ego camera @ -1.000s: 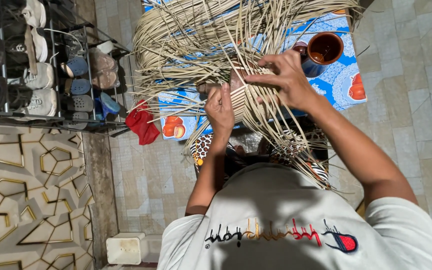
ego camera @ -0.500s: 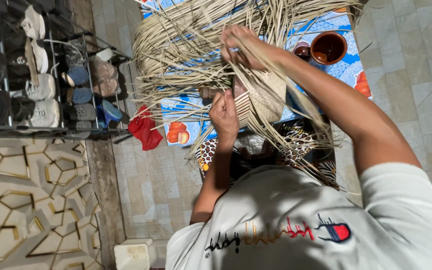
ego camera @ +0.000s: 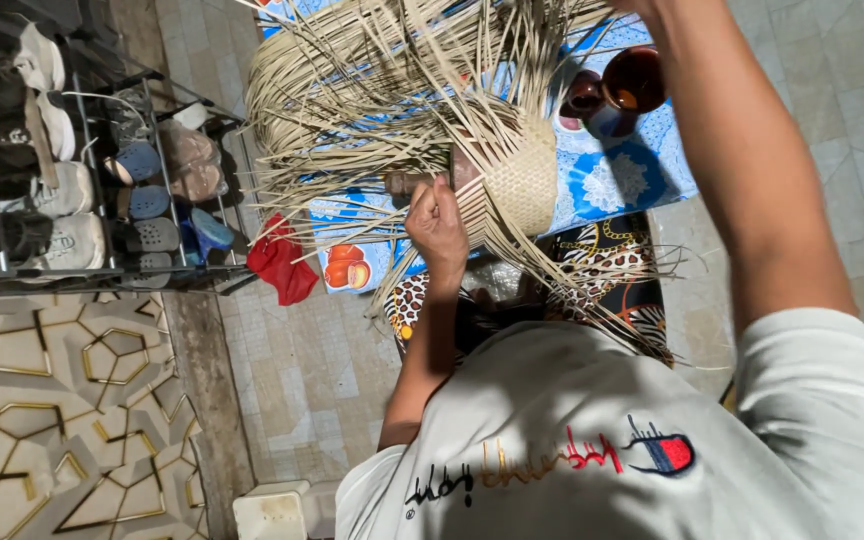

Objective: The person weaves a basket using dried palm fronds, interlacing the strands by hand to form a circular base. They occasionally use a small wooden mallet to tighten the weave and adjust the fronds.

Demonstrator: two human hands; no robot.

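My left hand (ego camera: 437, 222) is closed in a fist on the edge of a half-woven piece of pale straw strips (ego camera: 524, 185), held above my lap. Long loose strips (ego camera: 372, 90) fan out from the woven patch to the left and upward, and others trail down to the right. My right arm (ego camera: 742, 180) stretches up along the right side and leaves the frame at the top edge, so that hand is out of sight. I wear a white T-shirt (ego camera: 572, 420).
A blue patterned cloth (ego camera: 637, 175) lies on the tiled floor with a brown bowl (ego camera: 634, 78) and a smaller cup on it. Leopard-print fabric (ego camera: 607, 262) covers my lap. At the left are a red cloth (ego camera: 284, 262), a shoe rack (ego camera: 62, 170) and a white tub (ego camera: 272, 512).
My right hand has lifted from the woven patch and gone up out of the frame. My left hand keeps its grip on the weave, which now shows more fully.
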